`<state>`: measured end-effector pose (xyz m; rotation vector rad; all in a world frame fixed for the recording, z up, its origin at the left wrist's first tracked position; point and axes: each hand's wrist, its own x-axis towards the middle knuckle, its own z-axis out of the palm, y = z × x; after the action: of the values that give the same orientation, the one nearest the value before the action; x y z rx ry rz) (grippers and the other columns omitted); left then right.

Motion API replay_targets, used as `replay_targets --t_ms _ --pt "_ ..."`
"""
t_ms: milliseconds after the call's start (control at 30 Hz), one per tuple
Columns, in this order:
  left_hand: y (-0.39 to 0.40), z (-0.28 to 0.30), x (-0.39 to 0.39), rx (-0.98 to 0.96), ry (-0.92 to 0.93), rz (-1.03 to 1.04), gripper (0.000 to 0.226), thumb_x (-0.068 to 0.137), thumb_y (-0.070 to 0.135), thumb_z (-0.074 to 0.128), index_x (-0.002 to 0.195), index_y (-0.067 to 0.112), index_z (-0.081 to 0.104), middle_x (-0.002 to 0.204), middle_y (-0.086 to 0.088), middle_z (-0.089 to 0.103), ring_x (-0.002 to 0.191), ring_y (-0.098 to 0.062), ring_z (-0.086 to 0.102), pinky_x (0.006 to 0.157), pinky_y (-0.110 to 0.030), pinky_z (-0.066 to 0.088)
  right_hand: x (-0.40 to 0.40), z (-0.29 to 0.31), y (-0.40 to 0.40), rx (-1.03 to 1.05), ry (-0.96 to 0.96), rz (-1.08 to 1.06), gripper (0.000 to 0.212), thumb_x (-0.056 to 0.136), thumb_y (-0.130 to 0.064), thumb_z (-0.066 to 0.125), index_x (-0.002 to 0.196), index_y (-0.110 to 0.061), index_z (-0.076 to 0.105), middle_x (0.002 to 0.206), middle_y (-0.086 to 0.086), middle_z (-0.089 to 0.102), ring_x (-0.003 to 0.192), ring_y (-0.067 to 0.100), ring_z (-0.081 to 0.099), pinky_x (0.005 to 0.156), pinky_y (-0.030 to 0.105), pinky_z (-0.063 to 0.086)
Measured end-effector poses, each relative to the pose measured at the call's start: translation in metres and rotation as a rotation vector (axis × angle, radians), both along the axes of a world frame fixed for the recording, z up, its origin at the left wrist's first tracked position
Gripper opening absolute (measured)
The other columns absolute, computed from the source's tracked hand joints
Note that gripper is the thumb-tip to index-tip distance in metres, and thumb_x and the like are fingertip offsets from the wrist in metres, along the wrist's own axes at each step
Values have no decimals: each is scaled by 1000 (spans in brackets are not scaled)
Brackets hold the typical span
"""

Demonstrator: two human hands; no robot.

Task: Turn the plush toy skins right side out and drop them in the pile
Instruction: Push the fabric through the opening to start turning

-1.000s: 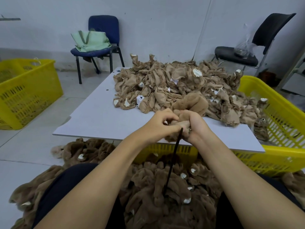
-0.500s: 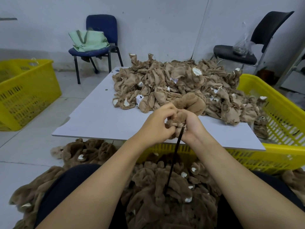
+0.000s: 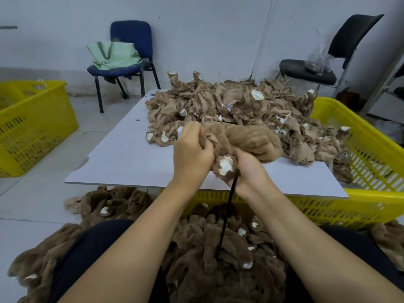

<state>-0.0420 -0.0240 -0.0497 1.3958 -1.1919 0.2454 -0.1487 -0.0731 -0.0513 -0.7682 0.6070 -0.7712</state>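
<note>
Above the near edge of the white board [image 3: 122, 162], both my hands hold one brown plush skin [image 3: 251, 141]. My left hand [image 3: 192, 149] grips its bunched left end. My right hand [image 3: 249, 169] holds it from below, next to a limb tip with a white patch [image 3: 225, 165]. Furry pile shows on the skin's right part. A thin black stick [image 3: 227, 217] runs down from my right hand towards the floor pile. A heap of inside-out tan skins [image 3: 229, 110] lies on the board. A pile of furry brown skins [image 3: 218, 254] covers the floor between my knees.
A yellow crate [image 3: 360, 154] stands under and right of the board; another yellow crate [image 3: 32, 125] is at far left. A blue chair [image 3: 129, 51] with a green bag [image 3: 113, 54] and a black chair [image 3: 328, 62] stand by the wall.
My hands have lifted and drawn apart. More of the furry side has come out, and a limb tip with a white patch now shows between my hands.
</note>
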Motion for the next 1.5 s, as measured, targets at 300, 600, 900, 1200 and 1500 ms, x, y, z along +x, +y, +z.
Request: replay_targets --t_ms 300,600,900,1200,1500 --pt "1 10 10 331 477 -376 7 84 -7 71 84 1 72 78 -9 67 71 -18 67 59 -36 59 -10 0 -11 81 11 -51 34 104 -18 48 125 5 63 121 21 69 111 34 68 88 41 58" --pt "12 7 1 480 132 -616 18 78 -13 75 89 -4 63 94 -1 53 93 -25 58 76 -42 60 -15 -8 -10 131 -84 -98 37 103 -11 39 70 -8 56 61 7 51 50 19 51 43 20 44" --pt "6 6 -11 -2 333 -205 14 69 -22 57 69 -10 51 84 -13 45 74 -19 50 59 -31 45 3 8 -6 -135 41 -95 21 96 -3 49 98 -4 70 80 11 69 68 20 58 57 27 52" --pt "0 3 10 127 365 -117 29 70 -24 54 62 3 49 71 -21 51 63 -24 53 48 -43 41 -2 10 -7 -409 174 -169 18 101 -4 48 104 -4 66 82 9 71 73 16 66 70 32 59" --pt "14 10 7 423 421 -559 29 91 17 74 83 -5 57 63 13 60 67 -14 68 69 -54 62 -7 7 -22 -201 144 -320 33 110 -16 28 107 -7 59 91 7 65 68 14 66 47 22 51"
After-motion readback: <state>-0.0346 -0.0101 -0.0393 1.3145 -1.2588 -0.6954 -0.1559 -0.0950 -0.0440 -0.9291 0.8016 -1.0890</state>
